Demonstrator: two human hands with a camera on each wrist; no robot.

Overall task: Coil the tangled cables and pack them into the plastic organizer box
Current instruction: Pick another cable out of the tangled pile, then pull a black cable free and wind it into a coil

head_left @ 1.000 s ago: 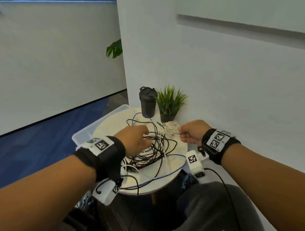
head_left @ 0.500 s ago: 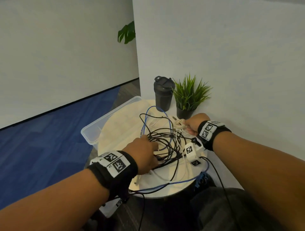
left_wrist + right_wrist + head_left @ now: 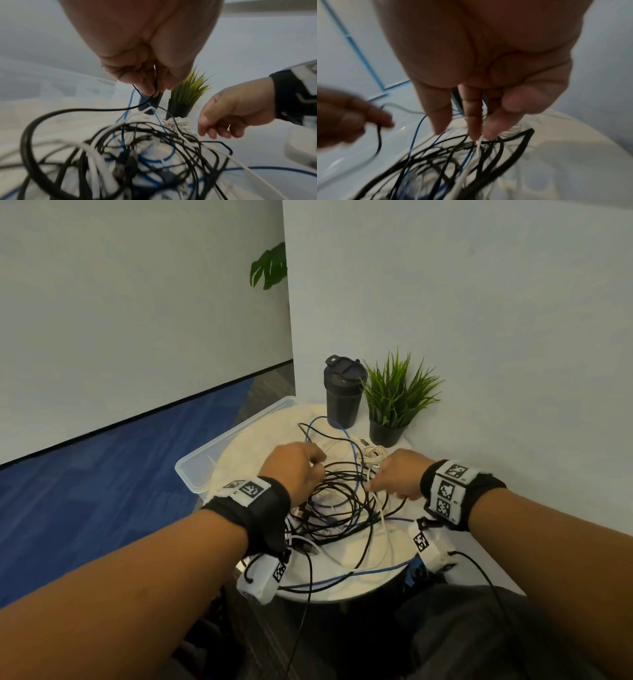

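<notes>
both hands at the tangled pile of black, white and blue cables point(image 3: 342, 508)
left hand point(image 3: 294, 470) pinches a thin black cable point(image 3: 96, 110); right hand point(image 3: 397, 474) fingers loosely spread (holding nothing) above them.

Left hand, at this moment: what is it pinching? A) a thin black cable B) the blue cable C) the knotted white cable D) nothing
A: in the left wrist view the left hand pinches a thin black cable in its fingers, above the tangle.
</notes>
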